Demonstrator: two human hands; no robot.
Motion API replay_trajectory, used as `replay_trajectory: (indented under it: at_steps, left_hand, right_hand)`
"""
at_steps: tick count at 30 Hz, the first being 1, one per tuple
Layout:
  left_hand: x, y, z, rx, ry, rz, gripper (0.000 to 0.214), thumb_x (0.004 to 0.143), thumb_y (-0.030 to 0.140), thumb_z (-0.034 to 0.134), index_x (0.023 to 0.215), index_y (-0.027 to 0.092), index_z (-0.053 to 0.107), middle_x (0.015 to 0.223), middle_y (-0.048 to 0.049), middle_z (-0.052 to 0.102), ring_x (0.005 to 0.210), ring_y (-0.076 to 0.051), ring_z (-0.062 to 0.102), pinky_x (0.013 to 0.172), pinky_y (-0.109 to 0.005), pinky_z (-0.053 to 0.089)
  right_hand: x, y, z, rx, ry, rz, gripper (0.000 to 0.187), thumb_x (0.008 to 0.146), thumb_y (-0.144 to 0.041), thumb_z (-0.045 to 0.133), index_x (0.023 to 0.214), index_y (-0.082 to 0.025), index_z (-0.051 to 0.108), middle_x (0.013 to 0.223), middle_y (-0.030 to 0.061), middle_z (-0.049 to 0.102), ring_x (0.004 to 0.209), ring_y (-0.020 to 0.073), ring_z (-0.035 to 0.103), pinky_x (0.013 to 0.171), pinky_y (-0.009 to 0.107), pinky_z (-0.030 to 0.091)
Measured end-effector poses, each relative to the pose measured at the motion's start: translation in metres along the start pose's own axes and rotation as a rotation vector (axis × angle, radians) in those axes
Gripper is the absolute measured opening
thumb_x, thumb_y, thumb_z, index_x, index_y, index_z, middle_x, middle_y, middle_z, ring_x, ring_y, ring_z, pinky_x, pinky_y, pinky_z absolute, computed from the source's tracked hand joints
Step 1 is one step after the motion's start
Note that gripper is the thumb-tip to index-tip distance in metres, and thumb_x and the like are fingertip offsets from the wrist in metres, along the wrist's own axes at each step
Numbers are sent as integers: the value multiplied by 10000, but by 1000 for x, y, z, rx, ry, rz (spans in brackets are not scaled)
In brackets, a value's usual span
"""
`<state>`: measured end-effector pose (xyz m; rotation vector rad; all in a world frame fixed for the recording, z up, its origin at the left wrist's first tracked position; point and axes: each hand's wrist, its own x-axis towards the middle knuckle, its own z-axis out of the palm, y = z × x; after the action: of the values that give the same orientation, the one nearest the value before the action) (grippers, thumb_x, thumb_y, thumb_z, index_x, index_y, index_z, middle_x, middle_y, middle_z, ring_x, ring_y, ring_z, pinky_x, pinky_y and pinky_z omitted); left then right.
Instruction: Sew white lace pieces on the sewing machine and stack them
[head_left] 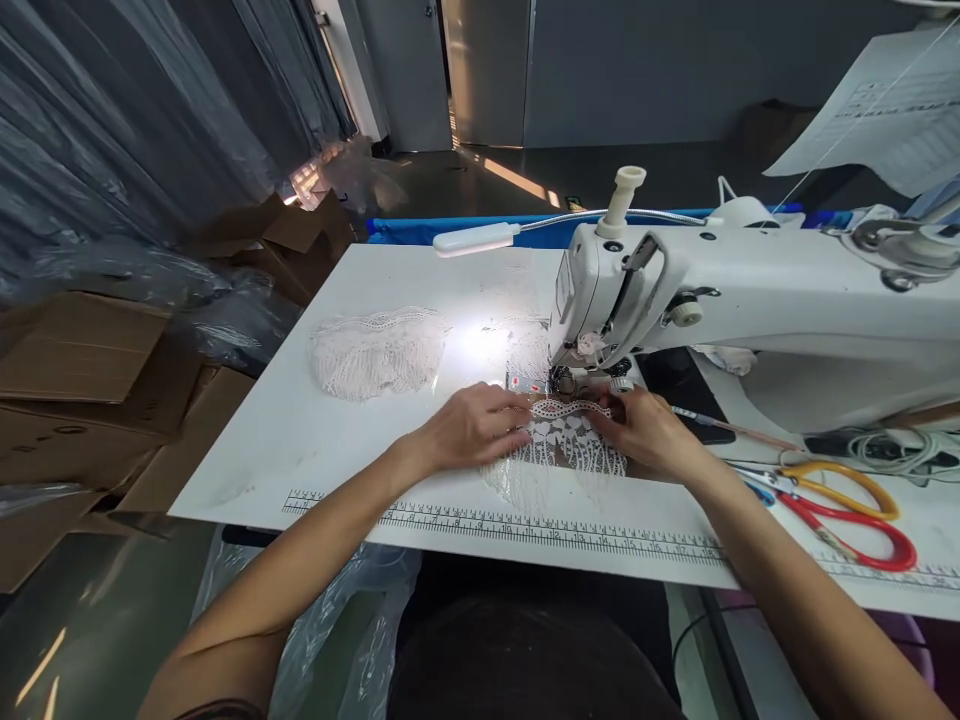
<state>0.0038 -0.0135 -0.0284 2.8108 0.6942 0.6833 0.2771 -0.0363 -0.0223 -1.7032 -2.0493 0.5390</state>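
A strip of white fringed lace trim [574, 440] lies in front of the needle area of a white sewing machine [675, 290]. At the trim's left end rests my left hand [480, 428], its fingers stretched out and touching the lace and the table. The right end of the scalloped edge is pinched between the thumb and fingers of my right hand [646, 432]; its fingertips are partly hidden. The presser foot [561, 382] stands just behind the lace. Farther left on the table lies a bundle of fringed lace [381, 352].
Red-handled scissors [855, 535] and yellow-handled scissors [847, 485] lie right of my right forearm. A ruler strip [540, 530] runs along the front of the white table [300, 440]. A lamp [476, 240] lights the surface. Cardboard boxes [82, 430] stand at the left.
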Motion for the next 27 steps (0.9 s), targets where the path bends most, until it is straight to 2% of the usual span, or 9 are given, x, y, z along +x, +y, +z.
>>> replay_trajectory:
  at_steps: [2,5,9,13,17,19,21,24,27]
  left_hand:
    - [1,6,4,3,-47,77,377,988,438,553,1197,138,645,1283,-126,665,1125,-242,653,958,-446,529]
    - [1,8,8,41,-80,90,484,981,455,559,1330,119,563,1396,-157,586,1263,-278,584,1070,-507,460]
    - [-1,4,9,36,-31,78,388,992,407,558,1273,145,605,1345,-134,630,1244,-263,603,1042,-498,491]
    - [1,9,6,-43,81,-43,256,990,332,562,1129,147,671,1135,-109,724,1014,-221,695,824,-408,592]
    - [3,21,-1,-344,202,-346,282,976,380,568,1067,135,675,884,-70,722,756,-143,682,649,-280,592]
    - [4,25,-5,-563,165,-500,368,966,463,559,1104,133,643,830,-54,705,671,-124,662,580,-246,574]
    - [4,26,-8,-781,78,-606,475,957,544,525,1179,129,589,842,-54,698,638,-128,664,527,-243,564]
    - [5,27,-9,-862,-4,-707,599,881,566,625,1275,126,525,824,-33,676,609,-139,662,510,-262,561]
    - [5,29,-8,-736,-15,-787,591,824,426,732,1290,124,531,659,39,592,565,-138,652,536,-266,554]
  right_hand:
    - [1,-1,0,-75,-8,6,270,856,-397,484,808,-200,662,653,38,600,570,169,511,553,300,333]
    - [4,0,0,-198,62,70,273,872,-406,474,791,-208,643,677,55,615,612,197,549,561,304,299]
    - [3,3,-5,-178,72,111,281,850,-471,537,841,-210,637,650,40,589,602,200,541,558,303,288]
    - [-3,4,-9,238,-4,131,315,808,-472,612,956,-197,654,642,-2,555,583,159,494,555,298,327]
    - [-8,-17,-3,882,-180,274,380,714,-466,745,951,-183,654,666,-23,548,565,107,456,535,275,364]
    - [-8,-34,3,1079,-252,345,377,680,-422,797,937,-182,664,676,-30,550,561,87,455,535,260,388]
    - [-6,-48,11,1171,-277,363,375,688,-388,811,974,-189,674,749,-9,600,623,94,529,585,260,452]
    - [-2,-55,19,1145,-271,284,417,770,-415,750,1116,-203,653,950,58,684,831,153,651,756,317,546]
    - [0,-43,17,750,-216,85,408,879,-463,608,1185,-198,649,1022,87,710,866,182,679,785,352,565]
